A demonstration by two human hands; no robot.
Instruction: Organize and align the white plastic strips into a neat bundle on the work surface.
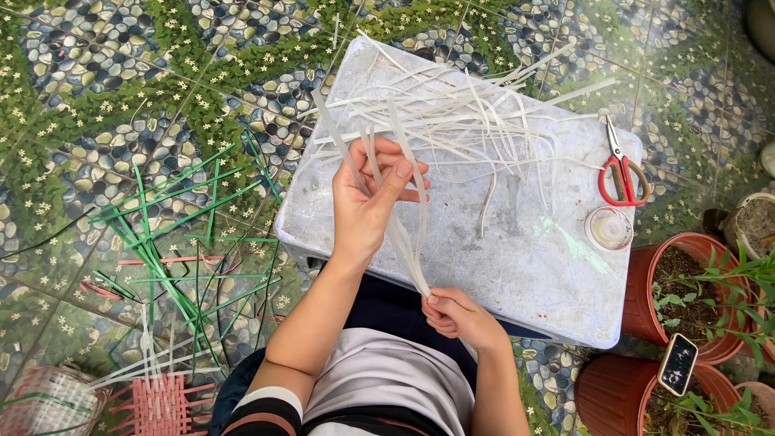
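White plastic strips [404,218] run taut at frame centre from the raised left hand [367,202], fingers pinching their upper part, to the right hand [460,315] clenched on their lower ends; a loosened pinch could drop them among the loose strip pile [460,121] on the bench [500,266].

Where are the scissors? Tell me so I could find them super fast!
Look at the big grey board lying over the pebble-patterned floor, with a heap of white strips on it. Go to its far right edge, away from both hands. The scissors lie there, just above a small clear round tub; their bright red handles are the only red thing on the board.
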